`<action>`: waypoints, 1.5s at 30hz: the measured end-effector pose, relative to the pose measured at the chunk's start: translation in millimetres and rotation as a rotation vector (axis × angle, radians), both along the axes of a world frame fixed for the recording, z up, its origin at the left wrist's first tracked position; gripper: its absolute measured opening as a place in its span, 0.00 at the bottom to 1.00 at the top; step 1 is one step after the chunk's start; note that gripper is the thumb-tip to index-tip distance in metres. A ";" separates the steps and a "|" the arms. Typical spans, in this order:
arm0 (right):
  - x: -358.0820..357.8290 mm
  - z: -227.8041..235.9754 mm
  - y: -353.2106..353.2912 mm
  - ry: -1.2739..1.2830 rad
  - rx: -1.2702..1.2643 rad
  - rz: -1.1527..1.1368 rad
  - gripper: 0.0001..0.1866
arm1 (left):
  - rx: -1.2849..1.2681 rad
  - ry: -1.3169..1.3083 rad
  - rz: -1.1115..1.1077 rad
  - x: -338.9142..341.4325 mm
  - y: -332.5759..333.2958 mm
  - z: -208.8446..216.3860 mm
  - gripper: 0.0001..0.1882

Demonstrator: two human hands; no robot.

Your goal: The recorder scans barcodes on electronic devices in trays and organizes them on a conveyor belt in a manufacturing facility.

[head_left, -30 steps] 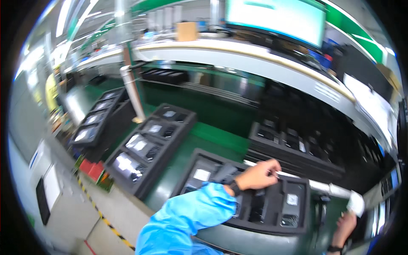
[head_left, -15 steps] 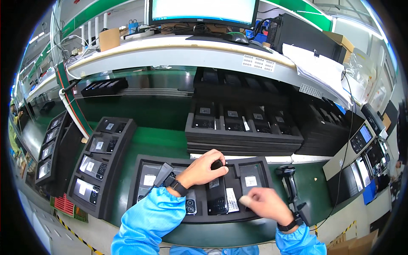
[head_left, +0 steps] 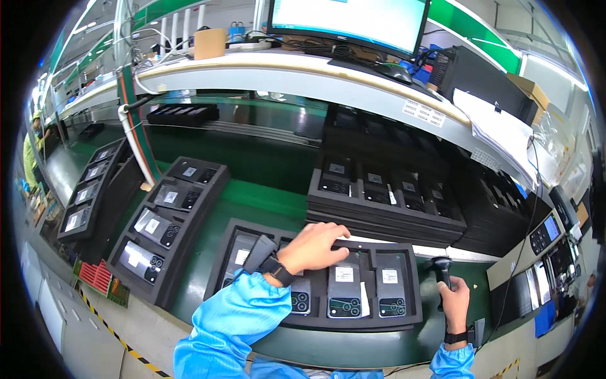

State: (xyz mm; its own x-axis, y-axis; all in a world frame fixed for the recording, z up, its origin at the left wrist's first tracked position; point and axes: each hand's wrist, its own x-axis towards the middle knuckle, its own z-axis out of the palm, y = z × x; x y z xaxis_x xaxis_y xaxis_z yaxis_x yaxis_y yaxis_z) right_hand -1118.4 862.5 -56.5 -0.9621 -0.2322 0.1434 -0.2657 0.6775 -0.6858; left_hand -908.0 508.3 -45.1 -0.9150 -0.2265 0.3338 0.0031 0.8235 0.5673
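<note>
Black foam tray [head_left: 252, 227] of dark phones under my flat, spread left hand [head_left: 314, 246]; right grip [head_left: 453, 302] clamps the black handheld scanner [head_left: 441, 268].

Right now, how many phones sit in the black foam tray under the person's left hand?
4 visible in the near tray: one at the left end, one partly under the left hand at, then two to its right. The hand may hide more.

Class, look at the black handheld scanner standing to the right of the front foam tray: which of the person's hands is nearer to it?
The right hand: it grips the scanner by its handle. The left hand rests apart on the front tray of phones.
</note>
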 end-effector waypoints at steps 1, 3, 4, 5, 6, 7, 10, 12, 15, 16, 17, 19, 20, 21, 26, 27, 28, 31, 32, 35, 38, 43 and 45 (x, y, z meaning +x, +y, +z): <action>8.9 7.9 -9.8 0.016 -0.012 0.030 0.20 | -0.037 -0.005 0.066 7.5 -6.6 2.3 0.22; 33.0 23.2 -27.9 -0.605 -0.713 0.215 0.21 | -0.042 -0.073 0.167 27.5 -22.1 2.7 0.22; 46.1 30.8 -36.9 -0.827 -0.839 0.362 0.23 | -0.034 -0.142 0.209 37.6 -28.3 0.7 0.22; 57.6 38.4 -47.3 -1.081 -0.912 0.502 0.26 | -0.060 -0.182 0.252 45.5 -33.2 -2.4 0.22; 71.0 41.7 -62.2 -1.186 -0.867 0.562 0.27 | -0.077 -0.191 0.264 51.5 -36.3 -6.4 0.20; 85.9 43.8 -75.9 -1.290 -0.828 0.659 0.28 | -0.074 -0.178 0.258 54.3 -37.0 -11.4 0.20; 134.1 40.0 -118.3 -1.380 -0.664 0.754 0.26 | -0.136 -0.057 0.309 52.2 -34.8 -24.0 0.18; 157.9 36.4 -139.8 -1.383 -0.604 0.800 0.21 | -0.142 -0.060 0.329 47.3 -33.1 -28.7 0.18; 174.5 33.6 -154.4 -1.428 -0.526 0.830 0.12 | -0.163 -0.024 0.363 45.1 -32.0 -30.8 0.18; 176.4 33.3 -153.9 -1.451 -0.531 0.839 0.12 | -0.163 -0.017 0.355 45.0 -32.1 -30.6 0.18; 175.9 33.8 -151.6 -1.463 -0.535 0.839 0.12 | -0.171 -0.021 0.353 45.6 -32.2 -30.4 0.18; 171.5 36.4 -141.0 -1.430 -0.541 0.816 0.14 | -0.195 -0.025 0.359 45.1 -31.4 -29.9 0.19; 167.2 38.4 -133.2 -1.381 -0.541 0.804 0.17 | -0.203 -0.020 0.361 45.0 -29.9 -30.2 0.20; 162.2 41.0 -123.4 -1.323 -0.538 0.801 0.19 | -0.235 -0.021 0.371 44.5 -28.9 -30.2 0.21; 114.8 57.8 -56.7 -0.869 -0.487 0.557 0.08 | -0.345 -0.070 0.379 43.4 -21.1 -32.1 0.28; 98.4 62.9 -38.9 -0.871 -0.425 0.497 0.11 | -0.370 -0.079 0.383 43.3 -19.4 -32.1 0.28; 83.5 61.9 -24.0 -0.779 -0.454 0.442 0.10 | -0.389 -0.089 0.385 42.8 -18.3 -31.9 0.29; 35.2 39.6 12.7 -0.471 -0.543 0.268 0.08 | -0.402 -0.090 0.407 40.7 -13.8 -31.1 0.31; 15.9 31.6 25.2 -0.379 -0.416 0.187 0.10 | -0.390 -0.090 0.414 39.9 -13.1 -30.7 0.31; -35.1 -1.2 47.6 0.231 0.138 0.172 0.21 | -0.354 -0.124 0.417 37.8 -14.5 -28.4 0.31; -62.4 -25.7 57.8 0.272 0.269 0.116 0.22 | -0.262 -0.213 0.393 37.1 -16.2 -25.0 0.30; -80.4 -40.2 52.9 -0.221 -0.064 0.103 0.18 | -0.225 -0.209 0.376 38.8 -14.9 -19.6 0.31; -85.6 -43.6 48.9 -0.306 -0.023 0.109 0.17 | -0.211 -0.201 0.346 40.3 -16.1 -17.8 0.32</action>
